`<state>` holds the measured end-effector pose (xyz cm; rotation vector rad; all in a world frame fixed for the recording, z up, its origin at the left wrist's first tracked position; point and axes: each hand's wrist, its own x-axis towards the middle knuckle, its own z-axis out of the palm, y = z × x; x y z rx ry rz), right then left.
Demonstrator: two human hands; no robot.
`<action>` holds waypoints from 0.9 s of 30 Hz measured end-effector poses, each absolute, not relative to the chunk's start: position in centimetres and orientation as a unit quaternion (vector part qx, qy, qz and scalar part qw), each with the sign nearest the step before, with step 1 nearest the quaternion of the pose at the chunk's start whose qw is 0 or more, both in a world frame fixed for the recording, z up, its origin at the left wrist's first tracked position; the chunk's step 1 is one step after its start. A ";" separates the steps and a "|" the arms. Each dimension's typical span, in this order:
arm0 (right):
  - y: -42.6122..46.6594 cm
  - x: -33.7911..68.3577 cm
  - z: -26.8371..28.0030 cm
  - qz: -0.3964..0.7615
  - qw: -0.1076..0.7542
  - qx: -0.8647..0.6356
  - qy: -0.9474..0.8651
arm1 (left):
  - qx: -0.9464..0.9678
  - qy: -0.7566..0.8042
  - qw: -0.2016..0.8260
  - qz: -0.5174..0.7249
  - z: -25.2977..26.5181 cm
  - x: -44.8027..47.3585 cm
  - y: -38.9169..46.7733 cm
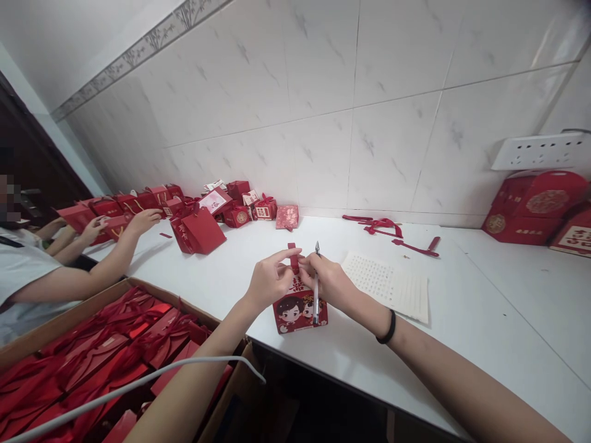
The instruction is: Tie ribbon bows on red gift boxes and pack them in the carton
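Observation:
A small red gift box [289, 323] printed with two cartoon figures stands upright on the white table in front of me. Above its top rises a red ribbon loop [292, 251]. My left hand [268, 280] pinches this ribbon from the left, its index finger reaching across it. From the other side, my right hand [330, 280] has its thumb and fingertips at the ribbon's base. A clear pen [316, 301] with a metal tip pointing up is also held in my right hand. My fingers partly cover the box top, so the ribbon's lower end is hidden.
Loose red ribbons [383, 227] and a stack of sticker sheets [392, 280] lie to the right. Red gift boxes [198, 231] line the back left. A carton [182, 301] of red boxes fills the lower left, near a white cable [152, 372]. Another person's hands [148, 220] work at left.

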<state>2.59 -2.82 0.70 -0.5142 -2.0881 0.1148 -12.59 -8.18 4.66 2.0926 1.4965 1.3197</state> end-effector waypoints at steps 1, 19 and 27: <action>-2.8 2.6 0.7 0.049 0.472 -0.212 -0.854 | 0.719 0.513 0.124 0.452 4.7 -12.6 -8.2; -6.0 2.9 5.2 0.135 0.306 -0.366 -0.869 | 0.705 0.524 0.164 0.449 4.5 -12.9 -8.1; -5.7 3.6 5.8 0.096 0.254 -0.322 -0.907 | 0.710 0.522 0.149 0.450 4.5 -12.7 -8.2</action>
